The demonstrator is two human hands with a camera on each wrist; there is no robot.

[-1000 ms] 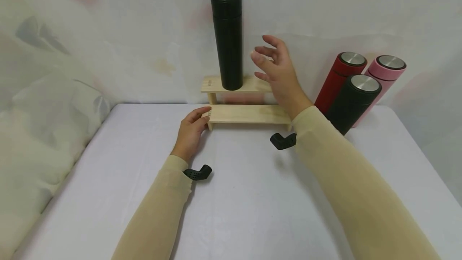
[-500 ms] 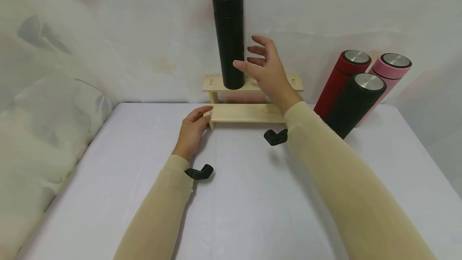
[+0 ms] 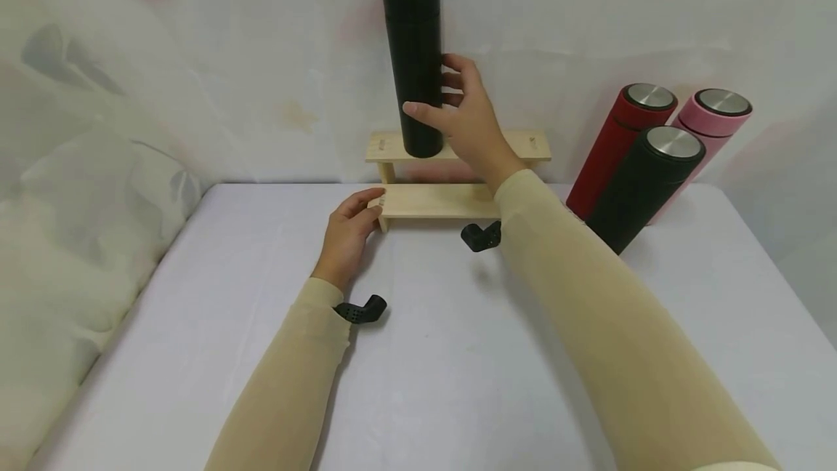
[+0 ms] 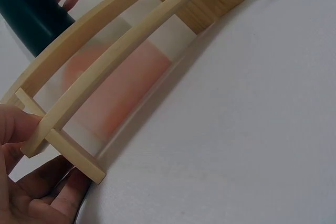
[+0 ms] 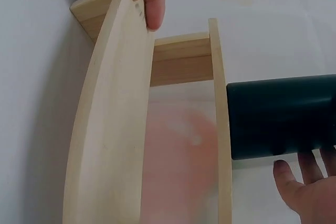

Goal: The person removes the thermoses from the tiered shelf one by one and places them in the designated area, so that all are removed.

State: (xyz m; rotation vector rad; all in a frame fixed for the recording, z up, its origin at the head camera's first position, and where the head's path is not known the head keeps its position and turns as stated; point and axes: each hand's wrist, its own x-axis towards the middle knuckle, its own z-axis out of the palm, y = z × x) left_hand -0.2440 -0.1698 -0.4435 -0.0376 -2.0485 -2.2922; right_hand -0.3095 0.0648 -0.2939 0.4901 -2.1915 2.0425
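Observation:
A tall black vacuum flask (image 3: pixel 413 42) stands upright on the upper step of a two-step wooden stand (image 3: pixel 438 200); it looks dark green in both wrist views. My right hand (image 3: pixel 467 118) is at the flask's right side, thumb across its front and fingers bent beside it. In the right wrist view, the fingertips (image 5: pixel 283 169) lie along the flask's edge, one slightly apart from it, without a firm grip. My left hand (image 3: pixel 346 238) pinches the left end of the lower step, thumb above and fingers beneath, as the left wrist view shows.
To the right on the white table (image 3: pixel 445 355) stand a red flask (image 3: pixel 615 144), a pink flask (image 3: pixel 709 126) and a dark green flask (image 3: pixel 644 187), all silver-topped and close together. Behind the stand hangs a pale patterned cloth (image 3: pixel 261 71).
My right hand has moved left to the black flask, its thumb now over the front. The left hand stays on the stand's end. The view has shifted slightly.

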